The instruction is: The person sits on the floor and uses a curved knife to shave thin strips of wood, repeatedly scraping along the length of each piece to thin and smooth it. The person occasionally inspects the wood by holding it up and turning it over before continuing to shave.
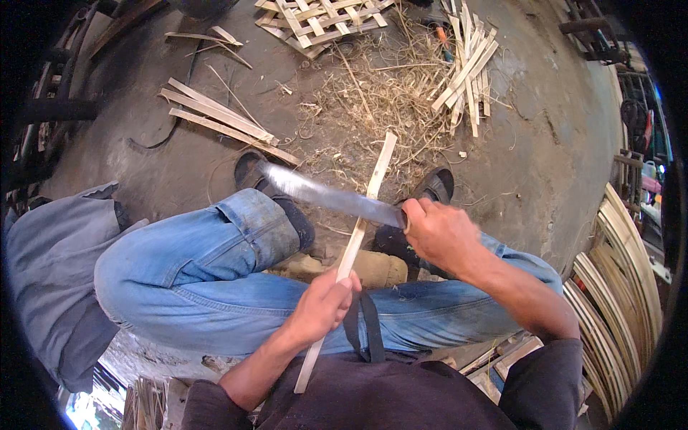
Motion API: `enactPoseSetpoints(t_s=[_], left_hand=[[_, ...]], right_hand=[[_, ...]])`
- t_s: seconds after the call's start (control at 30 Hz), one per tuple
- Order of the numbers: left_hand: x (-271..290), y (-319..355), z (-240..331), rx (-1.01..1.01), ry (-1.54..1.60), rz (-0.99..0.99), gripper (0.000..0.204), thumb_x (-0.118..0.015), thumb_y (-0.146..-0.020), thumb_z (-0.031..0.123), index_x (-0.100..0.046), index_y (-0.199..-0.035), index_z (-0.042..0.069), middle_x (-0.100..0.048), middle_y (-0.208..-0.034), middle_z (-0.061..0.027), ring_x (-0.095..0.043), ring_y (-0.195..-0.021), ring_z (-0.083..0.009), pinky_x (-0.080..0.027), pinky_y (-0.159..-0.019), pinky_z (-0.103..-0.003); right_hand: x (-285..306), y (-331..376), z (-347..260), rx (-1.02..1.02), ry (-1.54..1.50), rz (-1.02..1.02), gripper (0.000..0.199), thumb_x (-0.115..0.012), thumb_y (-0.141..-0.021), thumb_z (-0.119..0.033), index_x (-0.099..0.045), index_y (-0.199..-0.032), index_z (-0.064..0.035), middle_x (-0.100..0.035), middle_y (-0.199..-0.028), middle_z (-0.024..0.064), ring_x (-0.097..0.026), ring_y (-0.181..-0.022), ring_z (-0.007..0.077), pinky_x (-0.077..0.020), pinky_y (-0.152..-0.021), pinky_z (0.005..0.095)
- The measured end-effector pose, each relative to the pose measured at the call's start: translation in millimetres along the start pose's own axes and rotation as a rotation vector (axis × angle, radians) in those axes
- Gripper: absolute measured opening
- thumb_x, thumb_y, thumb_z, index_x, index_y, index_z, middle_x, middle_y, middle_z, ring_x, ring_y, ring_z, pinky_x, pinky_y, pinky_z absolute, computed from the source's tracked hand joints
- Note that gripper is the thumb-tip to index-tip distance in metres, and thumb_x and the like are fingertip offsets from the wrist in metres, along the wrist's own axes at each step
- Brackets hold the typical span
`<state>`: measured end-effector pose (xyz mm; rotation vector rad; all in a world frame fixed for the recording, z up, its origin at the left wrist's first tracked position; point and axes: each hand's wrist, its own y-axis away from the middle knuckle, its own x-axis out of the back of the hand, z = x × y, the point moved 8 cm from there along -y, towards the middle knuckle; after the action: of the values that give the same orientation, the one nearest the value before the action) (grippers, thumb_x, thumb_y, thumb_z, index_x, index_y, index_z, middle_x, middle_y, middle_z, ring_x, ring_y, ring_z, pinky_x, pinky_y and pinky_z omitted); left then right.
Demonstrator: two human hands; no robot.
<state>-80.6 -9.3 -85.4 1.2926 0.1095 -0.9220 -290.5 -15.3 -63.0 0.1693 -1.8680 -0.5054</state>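
Observation:
A long pale strip, apparently bamboo (352, 247), slants upward between my knees, its lower end resting near my lap. My left hand (321, 308) is closed around its lower part. My right hand (441, 231) grips the handle of a machete (315, 192), slightly blurred. The wide blade points left and crosses over the strip above my left hand. Whether the edge touches the strip or just passes over it, I cannot tell. The handle is mostly hidden inside my right fist.
Curly shavings (387, 93) cover the floor beyond my feet. A heap of cut strips (469, 72) lies right of them, more strips (218, 115) to the left. A woven lattice panel (322, 21) sits at the far side. Bent long slats (616, 287) stand at my right; a grey cloth (64, 265) hangs left.

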Motion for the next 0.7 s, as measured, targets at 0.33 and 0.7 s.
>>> enactPoseSetpoints(t_s=[0.33,0.7], left_hand=[[-2.9,5.5,1.4,-0.035,-0.083,-0.03,0.023,-0.04,-0.103,0.027,-0.051,-0.103,0.007,-0.037,-0.067,0.0056,-0.033,-0.054,-0.0038,-0.027,-0.045,-0.021],[5.7,1.4,-0.7,-0.096,-0.138,0.069,0.021,-0.042,-0.103,0.028,-0.049,-0.102,0.009,-0.035,-0.068,0.0062,-0.03,-0.052,-0.003,-0.024,-0.044,-0.02]], right_hand=[[-0.8,-20.4,61.6,-0.21,0.052,0.054,0.02,-0.062,-0.081,-0.013,-0.052,-0.093,-0.0011,-0.065,-0.08,0.0252,-0.066,-0.075,0.0425,-0.0535,-0.062,0.0514],[5.7,9.6,31.9,-0.127,-0.049,0.125,0.01,-0.057,-0.085,-0.013,-0.054,-0.09,-0.0054,-0.064,-0.079,0.0165,-0.067,-0.069,0.0354,-0.0548,-0.061,0.0492]])
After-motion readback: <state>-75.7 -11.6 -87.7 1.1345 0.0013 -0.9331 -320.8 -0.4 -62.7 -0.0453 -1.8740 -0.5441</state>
